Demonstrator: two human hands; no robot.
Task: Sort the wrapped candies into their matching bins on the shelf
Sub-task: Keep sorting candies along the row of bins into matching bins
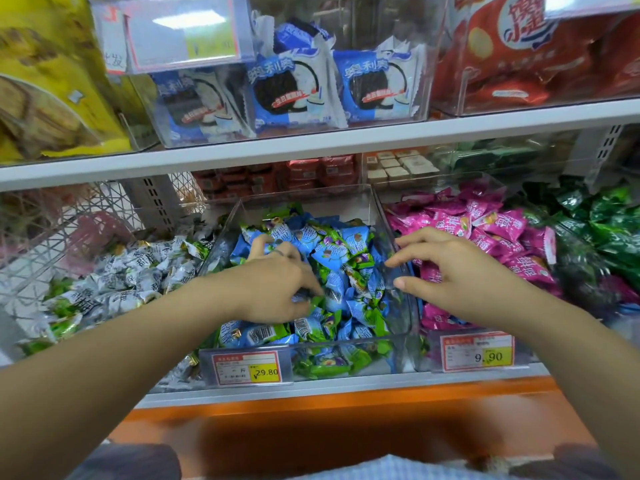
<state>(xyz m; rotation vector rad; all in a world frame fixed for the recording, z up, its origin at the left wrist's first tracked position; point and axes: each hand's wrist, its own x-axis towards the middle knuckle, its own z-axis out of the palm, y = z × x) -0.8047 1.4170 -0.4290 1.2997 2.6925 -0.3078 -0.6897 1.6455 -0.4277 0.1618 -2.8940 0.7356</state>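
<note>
The lone head camera looks forward and down, close above the shelf's (346, 386) candy bins (311, 202).

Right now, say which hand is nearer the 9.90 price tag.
Right. The right hand hovers at the left edge of the pink candies, behind the 9.90 price tag; the left hand is among the blue candies, farther left.

Blue-green candies (332, 271) in clear middle bin (398, 258); left of it white-silver candies (138, 275), right pink candies (485, 233), then green candies (595, 230).
</note>
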